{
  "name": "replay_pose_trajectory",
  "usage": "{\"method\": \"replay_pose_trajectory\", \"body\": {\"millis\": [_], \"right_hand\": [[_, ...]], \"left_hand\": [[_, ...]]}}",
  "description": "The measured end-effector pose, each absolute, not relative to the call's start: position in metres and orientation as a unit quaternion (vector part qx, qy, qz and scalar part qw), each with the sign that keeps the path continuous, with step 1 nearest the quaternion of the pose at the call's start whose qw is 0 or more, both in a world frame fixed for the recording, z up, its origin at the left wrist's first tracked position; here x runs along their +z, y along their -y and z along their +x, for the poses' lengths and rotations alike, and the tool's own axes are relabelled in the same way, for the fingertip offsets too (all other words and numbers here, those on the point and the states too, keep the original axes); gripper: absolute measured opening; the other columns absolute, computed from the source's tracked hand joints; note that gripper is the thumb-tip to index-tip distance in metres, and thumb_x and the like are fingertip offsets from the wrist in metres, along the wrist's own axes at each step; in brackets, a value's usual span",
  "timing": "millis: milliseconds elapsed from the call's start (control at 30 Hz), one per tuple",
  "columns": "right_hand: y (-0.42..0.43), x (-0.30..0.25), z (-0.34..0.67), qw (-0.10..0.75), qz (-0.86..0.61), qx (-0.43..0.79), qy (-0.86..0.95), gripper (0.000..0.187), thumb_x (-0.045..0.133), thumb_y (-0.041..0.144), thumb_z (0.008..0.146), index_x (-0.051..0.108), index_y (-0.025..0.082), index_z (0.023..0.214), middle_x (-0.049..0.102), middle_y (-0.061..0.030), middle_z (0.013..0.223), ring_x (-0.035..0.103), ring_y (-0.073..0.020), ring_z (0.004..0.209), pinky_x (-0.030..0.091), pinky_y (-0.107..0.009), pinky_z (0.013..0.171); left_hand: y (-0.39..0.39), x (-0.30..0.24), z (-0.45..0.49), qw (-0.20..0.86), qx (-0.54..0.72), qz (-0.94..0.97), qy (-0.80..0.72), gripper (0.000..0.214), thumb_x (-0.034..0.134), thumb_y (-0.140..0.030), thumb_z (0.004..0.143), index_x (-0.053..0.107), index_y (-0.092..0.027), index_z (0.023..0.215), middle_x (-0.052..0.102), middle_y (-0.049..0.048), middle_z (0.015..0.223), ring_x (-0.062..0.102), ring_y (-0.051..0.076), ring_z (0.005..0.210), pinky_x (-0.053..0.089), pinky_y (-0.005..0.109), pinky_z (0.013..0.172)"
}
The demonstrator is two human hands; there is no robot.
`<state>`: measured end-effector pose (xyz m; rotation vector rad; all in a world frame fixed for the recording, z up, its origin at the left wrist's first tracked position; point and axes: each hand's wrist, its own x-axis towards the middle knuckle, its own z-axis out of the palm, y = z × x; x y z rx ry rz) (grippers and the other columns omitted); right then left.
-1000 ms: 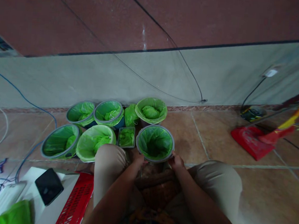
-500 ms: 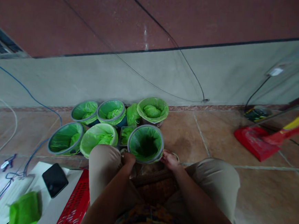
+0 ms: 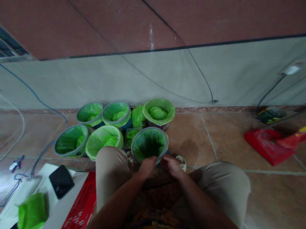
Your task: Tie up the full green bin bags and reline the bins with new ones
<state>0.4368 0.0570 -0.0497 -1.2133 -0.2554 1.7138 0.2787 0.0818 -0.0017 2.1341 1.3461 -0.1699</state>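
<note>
Between my knees stands a trash bin [image 3: 164, 138] with a grey rim ring, lined with a green plastic bag [image 3: 142, 142] whose dark inside faces up. My left hand [image 3: 148, 166] is closed at the near edge of the rim, its thumb and fingertips on it. Just right of it my right hand [image 3: 174, 166] has its fingers drawn together close to the rim's near right side. What those fingers pinch, if anything, is too small to make out. The bin's near lower side is hidden by my hands.
Several green-lined bins, one a pale bin [image 3: 104, 142], stand by the wall. At left lie a black phone-like device [image 3: 61, 181], a green bundle [image 3: 32, 212], a red perforated crate [image 3: 79, 204] and a blue cable [image 3: 44, 151]. A red dustpan [image 3: 269, 146] is at right.
Both hands have moved from the sides of the bin to its near edge, close together. The view has shifted slightly left.
</note>
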Motion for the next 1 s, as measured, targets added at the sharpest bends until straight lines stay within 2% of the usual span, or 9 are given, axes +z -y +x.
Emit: {"method": "replay_pose_trajectory", "body": {"millis": [100,267,467,567,733,1000], "right_hand": [[-0.063,-0.044,0.446,0.517,-0.472,0.713,0.055,0.014,0.068,0.032,0.071,0.063,0.022,0.08,0.069,0.0018,0.071,0.062,-0.0126,0.065,0.048,-0.025,0.065],[-0.068,-0.047,0.449,0.536,-0.486,0.69,0.008,0.01,0.071,0.022,0.07,0.062,0.02,0.074,0.067,0.0038,0.065,0.061,-0.0107,0.061,0.047,-0.022,0.061],[-0.067,-0.049,0.449,0.536,-0.48,0.695,0.005,0.005,0.067,0.023,0.075,0.064,0.02,0.076,0.068,0.0014,0.066,0.062,-0.0115,0.062,0.049,-0.023,0.064],[-0.068,-0.047,0.451,0.54,-0.47,0.698,0.005,0.006,0.068,0.023,0.075,0.063,0.021,0.078,0.07,0.0013,0.069,0.064,-0.0125,0.065,0.05,-0.024,0.066],[-0.069,-0.046,0.454,0.544,-0.474,0.692,0.005,0.006,0.067,0.022,0.076,0.063,0.021,0.08,0.071,0.002,0.074,0.066,-0.0125,0.068,0.049,-0.024,0.065],[-0.067,-0.047,0.45,0.524,-0.48,0.704,0.015,0.014,0.074,0.021,0.068,0.06,0.02,0.07,0.067,0.0043,0.066,0.062,-0.0105,0.06,0.048,-0.023,0.061]], "left_hand": [[-0.082,-0.001,0.279,0.325,-0.066,0.796,-0.506,0.022,0.044,-0.019,0.091,0.058,-0.018,0.109,0.066,0.0091,0.108,0.062,0.02,0.104,0.044,0.029,0.092],[-0.078,-0.002,0.28,0.338,-0.059,0.795,-0.5,0.023,0.045,-0.018,0.09,0.057,-0.017,0.11,0.064,0.0097,0.112,0.059,0.021,0.108,0.043,0.029,0.095],[-0.08,-0.004,0.278,0.334,-0.026,0.804,-0.492,0.024,0.045,-0.014,0.088,0.058,-0.016,0.109,0.061,0.0096,0.116,0.055,0.019,0.111,0.041,0.03,0.1],[-0.081,-0.005,0.276,0.339,-0.018,0.811,-0.477,0.024,0.048,-0.014,0.086,0.06,-0.016,0.107,0.06,0.0096,0.117,0.054,0.018,0.113,0.04,0.029,0.101],[-0.084,-0.005,0.268,0.341,-0.036,0.827,-0.446,0.023,0.051,-0.013,0.081,0.067,-0.018,0.097,0.064,0.0074,0.106,0.058,0.019,0.105,0.043,0.029,0.097],[-0.086,0.014,0.26,0.296,-0.098,0.809,-0.498,0.03,0.053,-0.01,0.075,0.07,-0.016,0.099,0.066,0.0107,0.108,0.06,0.022,0.106,0.044,0.031,0.098]]}}
